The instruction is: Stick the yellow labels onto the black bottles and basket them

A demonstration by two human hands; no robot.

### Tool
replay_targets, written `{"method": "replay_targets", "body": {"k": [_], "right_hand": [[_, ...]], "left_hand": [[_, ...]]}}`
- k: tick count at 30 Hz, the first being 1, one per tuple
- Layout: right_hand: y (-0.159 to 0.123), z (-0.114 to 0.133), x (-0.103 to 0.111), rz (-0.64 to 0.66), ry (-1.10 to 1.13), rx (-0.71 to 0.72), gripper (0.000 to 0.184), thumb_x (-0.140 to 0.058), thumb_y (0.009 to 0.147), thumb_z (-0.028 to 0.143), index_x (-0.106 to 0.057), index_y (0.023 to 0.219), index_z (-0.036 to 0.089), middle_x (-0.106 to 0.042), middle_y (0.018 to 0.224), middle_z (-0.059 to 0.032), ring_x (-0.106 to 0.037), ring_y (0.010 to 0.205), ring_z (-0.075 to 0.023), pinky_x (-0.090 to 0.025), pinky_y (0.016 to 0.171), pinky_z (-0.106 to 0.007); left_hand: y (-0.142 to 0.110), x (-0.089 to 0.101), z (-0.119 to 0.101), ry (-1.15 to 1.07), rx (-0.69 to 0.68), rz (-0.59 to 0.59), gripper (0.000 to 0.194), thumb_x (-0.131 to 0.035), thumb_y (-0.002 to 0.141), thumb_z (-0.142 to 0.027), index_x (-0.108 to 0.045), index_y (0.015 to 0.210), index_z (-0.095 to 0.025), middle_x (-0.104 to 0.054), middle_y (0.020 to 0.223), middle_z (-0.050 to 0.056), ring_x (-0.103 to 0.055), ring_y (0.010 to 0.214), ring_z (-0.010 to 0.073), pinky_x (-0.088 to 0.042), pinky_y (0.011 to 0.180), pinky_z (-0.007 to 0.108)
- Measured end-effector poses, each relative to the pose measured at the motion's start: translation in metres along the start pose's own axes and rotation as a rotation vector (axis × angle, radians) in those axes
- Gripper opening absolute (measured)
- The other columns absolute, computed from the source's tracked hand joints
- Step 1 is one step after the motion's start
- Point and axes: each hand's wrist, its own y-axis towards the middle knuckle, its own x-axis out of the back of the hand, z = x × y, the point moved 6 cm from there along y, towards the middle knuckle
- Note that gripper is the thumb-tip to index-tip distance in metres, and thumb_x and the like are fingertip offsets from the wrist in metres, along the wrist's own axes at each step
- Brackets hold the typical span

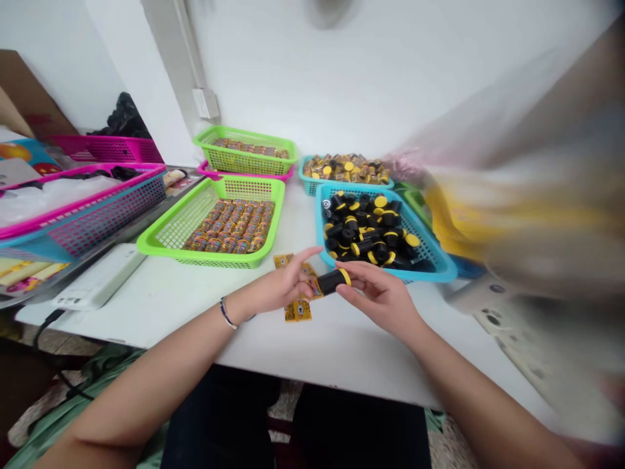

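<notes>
Over the front of the white table (161, 293), my two hands meet on a small black bottle with a yellow cap (333, 281), held sideways. My right hand (378, 293) grips its capped end with the fingertips. My left hand (283, 286) pinches the other end together with an orange-yellow label strip (299, 306) that hangs down onto the table. Just behind the hands stands a blue basket (442, 264) full of several black bottles with yellow caps.
A green basket (161, 242) of labelled bottles sits left of the blue one. Farther back are another green basket (244, 159) and a teal basket (312, 184). Pink and blue baskets (92, 215) and a white device (100, 277) stand left. A blurred person's arm (527, 195) fills the right.
</notes>
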Motion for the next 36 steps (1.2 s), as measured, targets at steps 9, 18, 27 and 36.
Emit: {"method": "replay_targets", "body": {"k": [9, 18, 27, 36], "right_hand": [[-0.002, 0.004, 0.003, -0.01, -0.088, 0.108, 0.035, -0.075, 0.08, 0.024, -0.07, 0.115, 0.027, -0.065, 0.114, -0.008, -0.068, 0.095, -0.0165, -0.062, 0.085, -0.031], [-0.003, 0.004, -0.012, -0.017, -0.097, -0.015, 0.027, -0.076, 0.078, 0.038, -0.069, 0.097, 0.021, -0.07, 0.079, -0.0016, -0.067, 0.064, -0.0134, -0.061, 0.063, -0.028], [-0.015, 0.015, 0.003, -0.154, -0.435, 0.166, 0.028, -0.043, 0.1, 0.036, -0.065, 0.102, 0.02, -0.072, 0.088, -0.0065, -0.069, 0.067, -0.0148, -0.057, 0.061, -0.028], [-0.015, 0.023, -0.045, -0.102, -0.718, 0.61, 0.073, -0.062, 0.085, 0.016, -0.03, 0.15, 0.022, -0.06, 0.131, -0.0157, -0.058, 0.122, -0.0283, -0.051, 0.101, -0.05]], "left_hand": [[-0.002, 0.008, -0.013, -0.414, -0.041, -0.226, 0.072, -0.073, 0.082, -0.021, -0.03, 0.139, -0.025, -0.076, 0.097, 0.006, -0.075, 0.089, 0.0178, -0.058, 0.078, 0.025], [-0.005, 0.007, -0.03, -0.065, -0.021, -0.303, 0.072, -0.08, 0.075, -0.027, -0.04, 0.135, -0.025, -0.075, 0.107, 0.007, -0.072, 0.1, 0.0223, -0.058, 0.083, 0.032], [0.0, -0.009, -0.024, -0.311, 0.087, -0.416, 0.08, -0.083, 0.071, -0.026, -0.036, 0.136, -0.026, -0.074, 0.106, 0.007, -0.072, 0.097, 0.022, -0.058, 0.085, 0.034], [0.012, -0.009, -0.023, -0.703, 0.192, -0.588, 0.092, -0.084, 0.062, -0.014, -0.029, 0.134, -0.025, -0.07, 0.089, -0.002, -0.068, 0.075, 0.0106, -0.052, 0.071, 0.022]]}}
